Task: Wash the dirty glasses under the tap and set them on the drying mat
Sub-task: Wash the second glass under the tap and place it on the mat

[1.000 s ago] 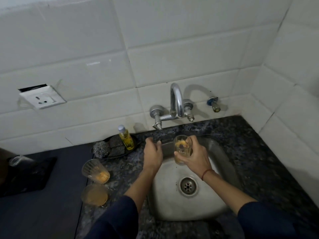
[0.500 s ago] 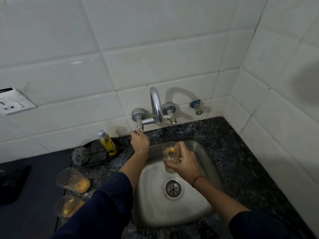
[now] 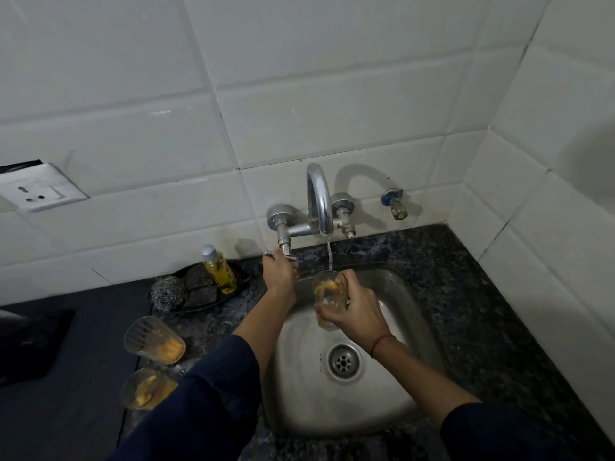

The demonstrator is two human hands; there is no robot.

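At the far left the dark mat is lying on the tabletop, well apart from the sink. Each washed glass is going to be travelling that whole way, and a wet grip could be letting it slip onto the stone.

Near the sink's left edge 2 dirty ones are waiting: a tilted glass and a near glass, the second partly hidden by the left sleeve. A careless pull back of that arm could be knocking either over.

The left hand is curling its grip round the tap's handle. Turning it too far could be making the stream hit hard and splash orange residue onto the wall and sleeves.

The right hand is wrapping its grip round 1 glass, holding it roughly upright over the back of the sink, under the spout, with water falling into its mouth. Lifting it carelessly could be knocking its rim against the metal.

Compared with 0.5 s ago, water is now running where none was. The left hand is staying at the handle, and the right hand is keeping the glass over the sink.
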